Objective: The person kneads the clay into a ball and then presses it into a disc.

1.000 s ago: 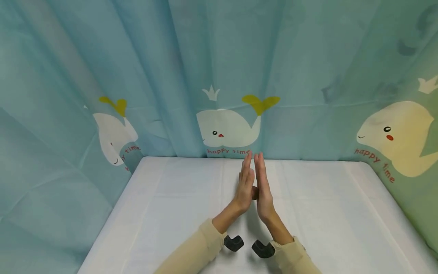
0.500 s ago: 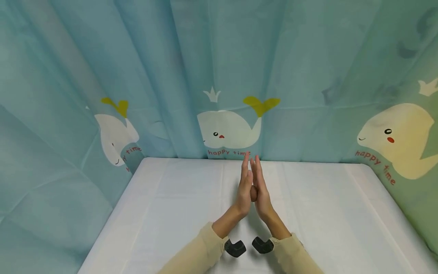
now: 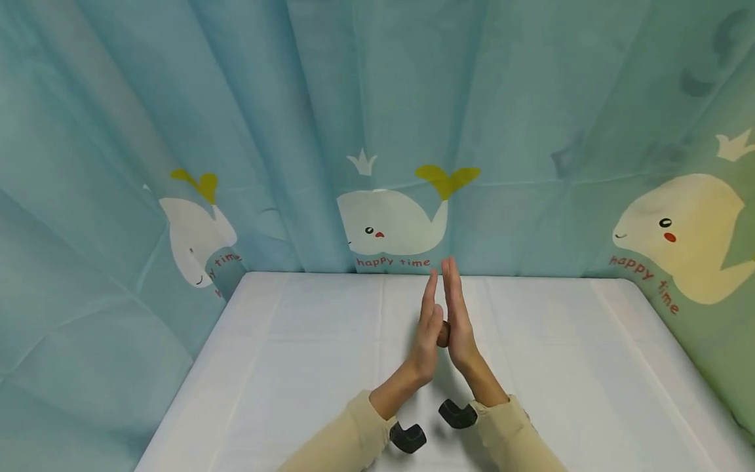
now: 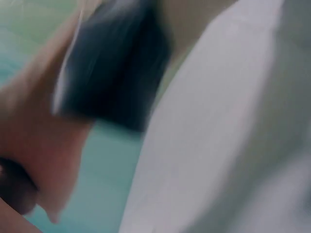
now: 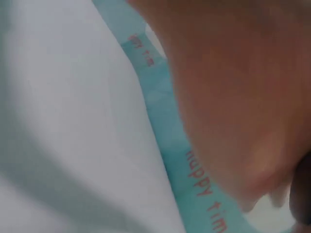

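A small brown ball is sandwiched between the two palms, over the middle of the table. My left hand presses it from the left with fingers extended forward. From the other side my right hand lies flat against it, fingers straight and reaching slightly farther forward. The hands mostly cover the ball; its near side shows in the gap between them. In the left wrist view the dark ball sits at the lower left beside a blurred palm. The right wrist view catches the ball at its right edge.
A white-covered table extends around the hands. Behind it and along both sides hangs a blue-green curtain printed with whales. Black wrist cameras, one on the left sleeve and one on the right, stick out inward close together.
My left hand has slid back toward the body while my right hand has slid forward, reversing their offset from half a second ago. The ball stays between the palms, shifted slightly right.
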Demonstrator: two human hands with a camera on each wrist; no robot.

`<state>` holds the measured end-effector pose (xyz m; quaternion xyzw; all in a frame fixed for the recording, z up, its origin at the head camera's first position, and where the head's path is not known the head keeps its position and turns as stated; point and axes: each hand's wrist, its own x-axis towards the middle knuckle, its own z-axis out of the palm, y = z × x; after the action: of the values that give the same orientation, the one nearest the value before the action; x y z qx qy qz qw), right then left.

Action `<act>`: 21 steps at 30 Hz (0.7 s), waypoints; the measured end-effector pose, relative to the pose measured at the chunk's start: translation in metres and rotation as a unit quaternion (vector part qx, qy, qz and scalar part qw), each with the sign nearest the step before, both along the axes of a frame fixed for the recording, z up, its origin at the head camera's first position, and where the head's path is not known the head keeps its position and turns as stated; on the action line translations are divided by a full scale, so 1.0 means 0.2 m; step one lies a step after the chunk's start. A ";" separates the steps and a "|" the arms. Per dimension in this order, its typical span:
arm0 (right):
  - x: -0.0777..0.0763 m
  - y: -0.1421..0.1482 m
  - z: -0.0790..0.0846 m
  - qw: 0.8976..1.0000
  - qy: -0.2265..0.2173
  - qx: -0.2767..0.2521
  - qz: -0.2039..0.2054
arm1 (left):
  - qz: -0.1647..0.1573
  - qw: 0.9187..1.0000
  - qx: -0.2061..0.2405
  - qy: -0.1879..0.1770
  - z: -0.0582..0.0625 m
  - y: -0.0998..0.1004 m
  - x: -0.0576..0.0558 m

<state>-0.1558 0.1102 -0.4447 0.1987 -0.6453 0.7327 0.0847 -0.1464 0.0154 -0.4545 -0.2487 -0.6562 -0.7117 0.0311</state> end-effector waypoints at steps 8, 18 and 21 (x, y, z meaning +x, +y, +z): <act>0.04 -0.04 -0.08 0.998 -0.024 -0.015 0.052 | 0.044 0.999 -0.007 0.011 0.05 -0.03 -0.07; 0.08 -0.04 -0.02 0.999 0.037 0.023 -0.003 | 0.056 0.997 -0.057 0.016 -0.04 -0.02 -0.07; 0.04 -0.02 0.01 0.999 0.026 0.039 -0.015 | 0.038 0.999 -0.032 0.013 -0.06 0.00 -0.02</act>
<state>-0.1478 0.1065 -0.4424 0.2111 -0.6738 0.7003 0.1047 -0.1504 0.0146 -0.4672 -0.2337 -0.6876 -0.6849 0.0590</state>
